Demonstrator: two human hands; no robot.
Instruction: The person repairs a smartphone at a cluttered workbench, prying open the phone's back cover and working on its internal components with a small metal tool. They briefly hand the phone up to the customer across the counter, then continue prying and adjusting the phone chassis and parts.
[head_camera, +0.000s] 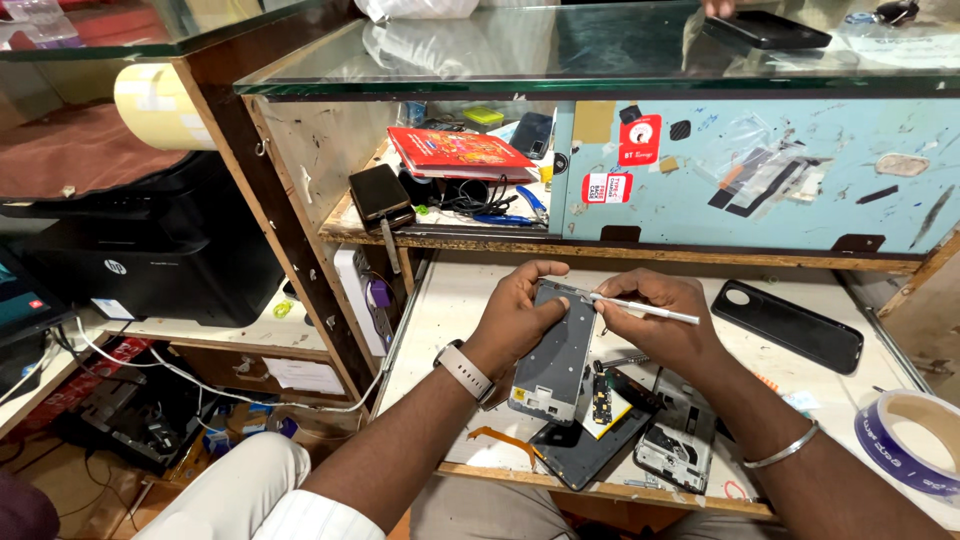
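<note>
My left hand (515, 320) grips a grey phone middle frame (556, 360), holding it tilted above the work shelf. My right hand (665, 325) pinches a thin white tool (645, 307) whose tip touches the frame's upper edge. A watch with a pale strap sits on my left wrist and a metal bangle on my right. Below the hands lie a dark phone screen (590, 445), a small circuit board (602, 397) and another opened phone body (680, 445).
A black phone back cover (790, 325) lies to the right, a blue tape roll (915, 440) at far right. The upper shelf holds a red booklet (460, 152), a black power bank (380, 195) and cables. A black printer (150, 255) stands left. Another person's hand rests on a phone on the glass counter (600, 50).
</note>
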